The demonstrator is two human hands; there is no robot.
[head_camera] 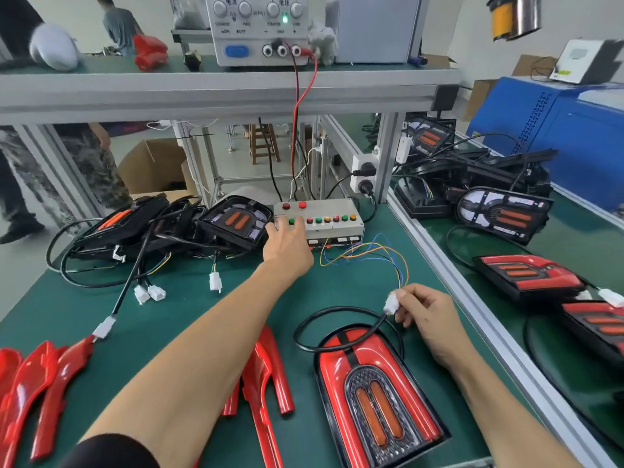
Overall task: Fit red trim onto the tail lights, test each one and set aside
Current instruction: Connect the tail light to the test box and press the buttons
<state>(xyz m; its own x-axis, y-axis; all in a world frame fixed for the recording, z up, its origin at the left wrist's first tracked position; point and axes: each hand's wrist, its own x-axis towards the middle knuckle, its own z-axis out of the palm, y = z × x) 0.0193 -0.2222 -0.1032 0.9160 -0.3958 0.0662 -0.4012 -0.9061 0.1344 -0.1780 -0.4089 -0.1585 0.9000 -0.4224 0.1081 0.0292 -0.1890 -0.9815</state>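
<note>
A tail light with red trim fitted [371, 390] lies face up on the green mat in front of me. Its black cable loops up to a white connector [391, 304], which my right hand [429, 319] pinches where it meets the coloured wires of the test box. My left hand [287, 241] reaches forward, fingers resting on the buttons of the grey test box [324, 219]. Loose red trim pieces [266, 376] lie between my forearms, and more red trims [37, 383] sit at the near left. Untrimmed tail lights [233, 221] are piled at the back left.
Trimmed tail lights [530, 275] lie on the right-hand bench beyond an aluminium rail [472, 298]. More untrimmed lights [503, 214] sit behind them. A power supply [260, 28] stands on the upper shelf, with red and black leads dropping to the box. People stand at the far left.
</note>
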